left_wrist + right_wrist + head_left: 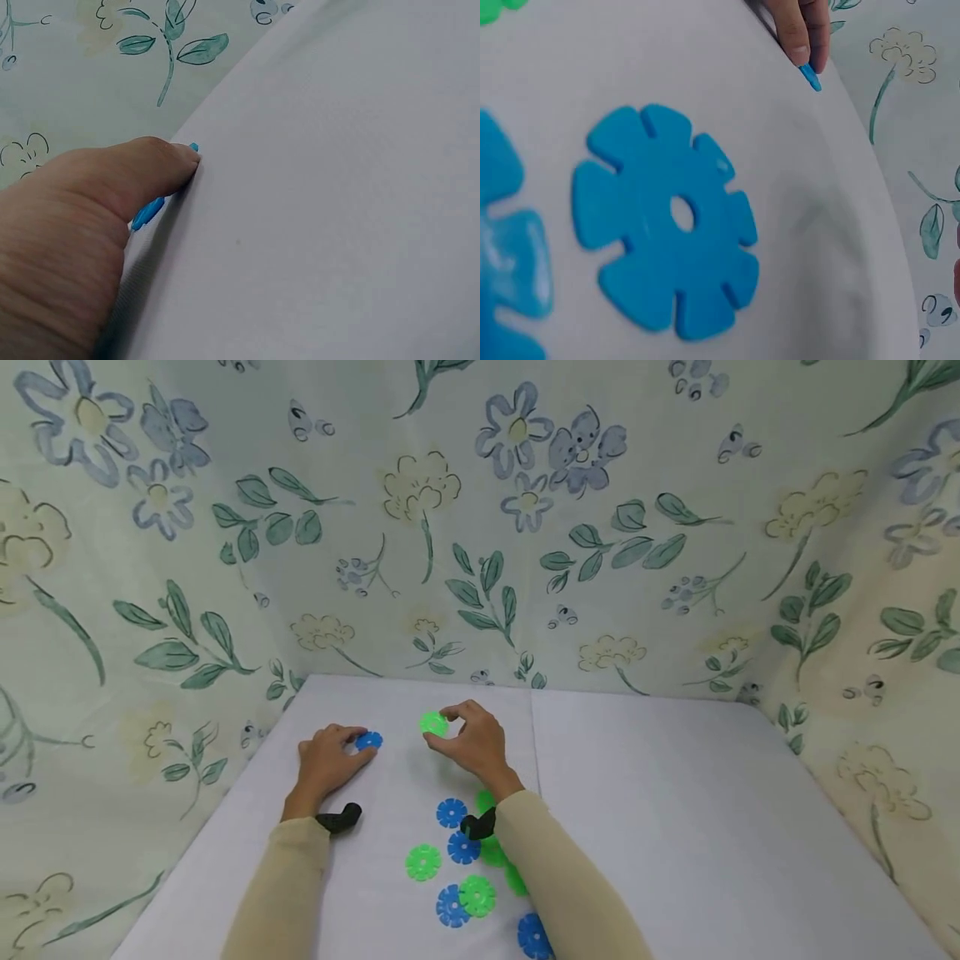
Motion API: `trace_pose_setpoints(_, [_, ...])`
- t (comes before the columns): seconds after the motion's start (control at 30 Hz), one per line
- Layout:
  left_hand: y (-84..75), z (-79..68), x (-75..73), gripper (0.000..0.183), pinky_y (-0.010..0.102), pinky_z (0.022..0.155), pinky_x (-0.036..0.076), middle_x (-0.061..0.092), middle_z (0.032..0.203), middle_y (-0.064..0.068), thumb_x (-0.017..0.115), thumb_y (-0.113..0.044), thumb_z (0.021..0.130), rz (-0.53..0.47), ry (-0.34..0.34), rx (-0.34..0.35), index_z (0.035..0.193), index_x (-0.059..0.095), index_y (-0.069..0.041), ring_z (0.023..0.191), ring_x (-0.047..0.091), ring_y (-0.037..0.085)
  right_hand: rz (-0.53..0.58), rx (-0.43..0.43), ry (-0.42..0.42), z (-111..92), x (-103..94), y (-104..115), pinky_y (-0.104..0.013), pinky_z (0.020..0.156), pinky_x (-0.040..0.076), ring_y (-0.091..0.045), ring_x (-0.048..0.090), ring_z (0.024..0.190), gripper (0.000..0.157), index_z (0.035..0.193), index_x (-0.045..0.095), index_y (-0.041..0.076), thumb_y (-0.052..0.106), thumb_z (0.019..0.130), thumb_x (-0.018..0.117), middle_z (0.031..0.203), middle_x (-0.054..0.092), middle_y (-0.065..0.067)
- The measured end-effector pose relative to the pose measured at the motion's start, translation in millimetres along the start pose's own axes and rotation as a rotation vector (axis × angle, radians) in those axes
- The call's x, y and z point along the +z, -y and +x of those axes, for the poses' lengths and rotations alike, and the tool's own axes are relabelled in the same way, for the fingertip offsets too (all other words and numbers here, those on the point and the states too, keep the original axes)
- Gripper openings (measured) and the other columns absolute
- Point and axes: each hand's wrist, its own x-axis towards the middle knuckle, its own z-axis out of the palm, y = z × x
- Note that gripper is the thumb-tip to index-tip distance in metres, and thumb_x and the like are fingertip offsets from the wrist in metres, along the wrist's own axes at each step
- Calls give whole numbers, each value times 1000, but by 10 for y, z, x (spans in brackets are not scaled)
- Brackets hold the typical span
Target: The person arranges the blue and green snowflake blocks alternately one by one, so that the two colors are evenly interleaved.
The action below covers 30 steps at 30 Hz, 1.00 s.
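Observation:
My left hand (pixel 330 762) pinches a blue notched plastic disc (pixel 369 741) between thumb and fingers, low over the white table at the left. In the left wrist view the thumb covers most of this blue disc (pixel 148 214). To the right of it, my right hand (pixel 477 742) holds a green notched disc (pixel 432 723) by its edge, thumb below and fingers above. The right wrist view shows a large blue disc (pixel 667 225) on the table, with the left hand (pixel 799 34) and its blue disc beyond.
Several loose discs lie nearer me, among them a green disc (pixel 423 862), a blue disc (pixel 452 812) and a green disc (pixel 477 896) overlapping another blue one. My right sleeve (pixel 570 885) partly hides some. Floral cloth (pixel 450 568) hangs behind the white table (pixel 675 810).

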Motion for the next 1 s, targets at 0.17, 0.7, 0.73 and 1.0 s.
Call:
trace_pose_setpoints(0.17, [-8,-33,13,54,56,89,31,65,127,14,71,-55,86,4,-9,-6,128,68,-22,115,57,35,-39,104,35,12,194,93,-28,68,51,-14,68,86,45,107,75,22,55,76,80,102,71,5])
trace_pose_setpoints(0.7, [-11,-11,-13,55,57,94,31,65,128,12,70,-57,86,9,-28,5,129,67,-23,119,57,35,-109,188,243,21,585,312,-29,73,53,-12,68,87,47,108,77,22,58,78,77,100,72,4])
trace_pose_setpoints(0.73, [-13,-10,-11,55,57,94,31,65,128,12,70,-57,86,14,-31,8,129,67,-23,118,57,35,-126,187,254,21,598,312,-29,72,52,-12,67,87,47,108,77,22,58,78,77,100,72,4])
trace_pose_setpoints(1.0, [10,-5,6,55,58,93,32,65,126,10,69,-58,86,31,-37,21,129,67,-24,117,57,34,-193,196,282,41,712,342,-28,67,50,-12,66,83,48,108,78,21,58,77,76,99,71,4])
